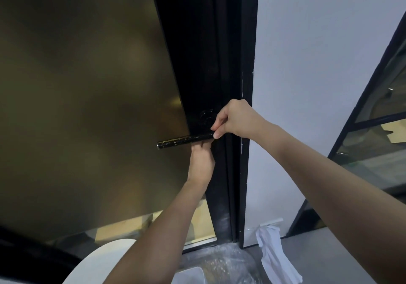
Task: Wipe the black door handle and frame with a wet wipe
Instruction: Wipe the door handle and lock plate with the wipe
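The right hand (230,119) pinches the black door handle (184,141) at its root, the left hand (201,160) beneath has its grip hidden, and with no wipe visible, wiping probably awaits fetching one.

Black lever handle (184,140) on a black frame (197,42).
The handle is a slim, glossy round bar lying nearly level, its free end pointing between 8 and 9 o'clock, with pale glints and creases along its surface. A round black rose sits at 12 o'clock from its inner end. The frame runs as a broad dark strip from 12 o'clock towards 6 o'clock, with pale smears near its foot and white flecks on its 3 o'clock edge.
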`<state>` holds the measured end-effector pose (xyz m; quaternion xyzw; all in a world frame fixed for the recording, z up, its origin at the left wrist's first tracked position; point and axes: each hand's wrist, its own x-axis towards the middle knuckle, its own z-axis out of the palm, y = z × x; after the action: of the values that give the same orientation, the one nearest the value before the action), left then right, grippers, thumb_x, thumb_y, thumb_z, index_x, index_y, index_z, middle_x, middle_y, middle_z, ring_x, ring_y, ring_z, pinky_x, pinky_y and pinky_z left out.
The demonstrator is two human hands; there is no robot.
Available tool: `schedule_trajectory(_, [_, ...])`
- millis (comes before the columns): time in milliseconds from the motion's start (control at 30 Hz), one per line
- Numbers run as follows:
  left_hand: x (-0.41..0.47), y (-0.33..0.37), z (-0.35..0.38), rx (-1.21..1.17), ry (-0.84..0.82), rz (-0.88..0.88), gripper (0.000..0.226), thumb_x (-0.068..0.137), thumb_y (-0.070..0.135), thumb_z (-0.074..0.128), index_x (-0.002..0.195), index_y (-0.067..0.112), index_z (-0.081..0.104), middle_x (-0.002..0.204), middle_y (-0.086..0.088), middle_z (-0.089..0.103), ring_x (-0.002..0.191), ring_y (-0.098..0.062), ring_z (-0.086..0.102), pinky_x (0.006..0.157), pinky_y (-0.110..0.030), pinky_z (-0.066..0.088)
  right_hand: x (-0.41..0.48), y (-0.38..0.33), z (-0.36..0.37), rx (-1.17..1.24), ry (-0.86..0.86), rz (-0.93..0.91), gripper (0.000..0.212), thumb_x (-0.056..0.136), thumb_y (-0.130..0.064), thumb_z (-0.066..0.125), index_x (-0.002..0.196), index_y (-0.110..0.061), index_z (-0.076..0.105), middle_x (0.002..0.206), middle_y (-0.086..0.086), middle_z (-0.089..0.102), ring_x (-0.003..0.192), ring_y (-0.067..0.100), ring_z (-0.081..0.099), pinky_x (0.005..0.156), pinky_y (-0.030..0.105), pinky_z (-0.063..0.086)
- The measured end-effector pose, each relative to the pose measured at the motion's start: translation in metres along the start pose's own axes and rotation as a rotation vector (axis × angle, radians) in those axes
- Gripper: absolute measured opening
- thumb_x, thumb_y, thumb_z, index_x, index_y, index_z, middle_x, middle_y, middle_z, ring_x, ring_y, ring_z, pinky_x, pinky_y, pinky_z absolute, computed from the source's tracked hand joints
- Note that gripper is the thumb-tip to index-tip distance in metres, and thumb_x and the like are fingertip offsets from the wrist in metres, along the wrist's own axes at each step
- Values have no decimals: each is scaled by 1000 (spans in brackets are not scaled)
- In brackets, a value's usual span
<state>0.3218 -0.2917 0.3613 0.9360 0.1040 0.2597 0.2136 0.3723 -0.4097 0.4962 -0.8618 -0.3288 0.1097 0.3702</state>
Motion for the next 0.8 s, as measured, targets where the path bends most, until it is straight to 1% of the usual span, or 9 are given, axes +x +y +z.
schedule_trajectory(100, [-10, 1, -6, -44, -98, -68, 43, 87, -9, 41, 122, 9, 57, 123, -12, 49, 118, -28, 48, 95, -21, 37, 0, -3, 0, -2, -17, 17, 26, 65, -8, 82, 91, -7, 76, 80, -1, 67, 66, -3, 55, 61, 1, 40])
schedule_trajectory(200, [-38, -5, -10, 15, -217, 23, 34, 90, -4, 44, 119, 5, 60, 124, -11, 51, 113, -24, 56, 92, -14, 37, -1, -2, 2, 1, -9, 24, 25, 65, -9, 83, 89, -8, 76, 78, -3, 66, 67, -4, 54, 63, 2, 36])
schedule_trajectory(300, [-48, 9, -35, -95, -98, 158, 26, 88, -1, 49, 108, 2, 66, 107, -8, 58, 99, -18, 61, 91, -16, 44, -4, 1, 2, 16, 17, 23, 22, 65, -9, 83, 86, -8, 76, 74, -2, 66, 66, -3, 58, 57, 0, 41])
schedule_trajectory(400, [-38, 30, -79, -184, 83, 321, 22, 84, 5, 50, 96, 2, 68, 94, -7, 60, 87, -10, 56, 82, -5, 40, -7, 4, 2, 10, 31, 39, 12, 67, -6, 81, 77, -8, 73, 65, 1, 66, 62, 8, 63, 51, -1, 44])
schedule_trajectory(500, [-10, 47, -112, -258, 254, 215, 20, 83, 0, 52, 94, 1, 69, 95, -5, 59, 85, -7, 54, 78, 1, 36, -8, 6, 0, -58, 39, 47, 21, 64, -18, 84, 70, -17, 64, 69, 9, 71, 66, 16, 66, 62, 17, 49])
schedule_trajectory(567, [16, 50, -117, -255, 204, 57, 25, 87, -1, 51, 104, 3, 68, 108, -6, 59, 93, -8, 54, 79, 6, 32, -10, 8, -1, -72, 5, 77, 27, 62, -16, 85, 80, -16, 66, 81, 12, 74, 78, 20, 69, 71, 24, 52])
schedule_trajectory(633, [38, 43, -107, -164, 77, 21, 31, 90, 0, 47, 116, 4, 63, 123, -9, 56, 109, -15, 55, 86, 1, 33, -12, 12, 1, -92, -26, 126, 32, 63, -10, 84, 90, -14, 67, 89, 13, 74, 84, 21, 70, 76, 26, 54])
schedule_trajectory(733, [56, 43, -85, 71, -96, 159, 37, 91, 0, 43, 125, 7, 58, 131, -10, 51, 122, -24, 46, 99, -27, 42, -15, 20, 3, -110, -53, 185, 29, 67, -6, 80, 94, -8, 69, 92, 16, 74, 86, 25, 71, 82, 31, 57])
schedule_trajectory(800, [60, 50, -76, 239, -164, 243, 39, 89, 0, 45, 125, 7, 57, 134, -8, 49, 123, -25, 41, 99, -34, 42, -19, 22, 4, -107, -56, 206, 24, 71, -7, 78, 93, -6, 69, 92, 18, 74, 81, 25, 70, 80, 31, 57])
